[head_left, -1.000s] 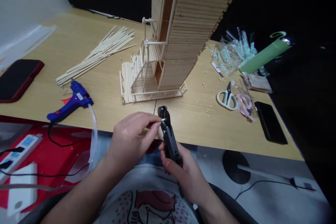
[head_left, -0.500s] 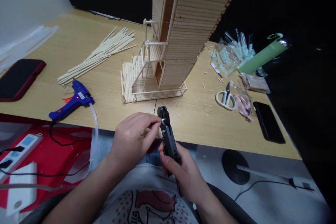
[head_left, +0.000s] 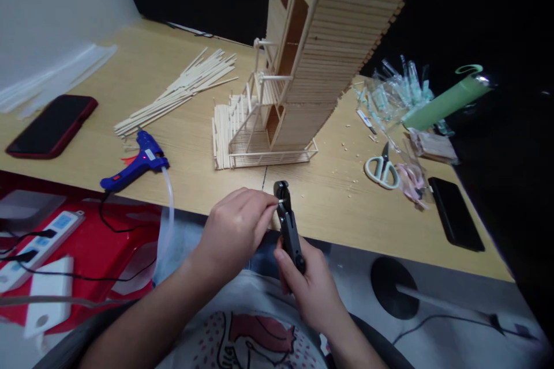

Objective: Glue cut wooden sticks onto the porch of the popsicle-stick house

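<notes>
My right hand [head_left: 305, 274] is wrapped round the handles of a black hand cutter [head_left: 289, 230], its head pointing up and away from me. Between thumb and fingertips my left hand [head_left: 240, 225] pinches a short piece of thin wooden stick [head_left: 281, 201], which lies at the cutter's jaws. Whether the jaws are pressed on it I cannot tell. Just beyond my hands stands a model house [head_left: 303, 124] built of wooden sticks, with a railed base, a stair and a tall wall; its top is out of view.
A pile of thin sticks [head_left: 182, 89], a blue glue gun [head_left: 138, 162] and a red-cased phone [head_left: 52, 127] lie left. Right are scissors [head_left: 381, 170], a green cylindrical case [head_left: 450, 102], clear plastic wrappers [head_left: 389, 92] and a black phone [head_left: 456, 213]. Stick scraps dot the table [head_left: 242, 181].
The whole scene has shifted right in view as my head turned slightly left. Both hands keep their holds on the stick and the cutter.
</notes>
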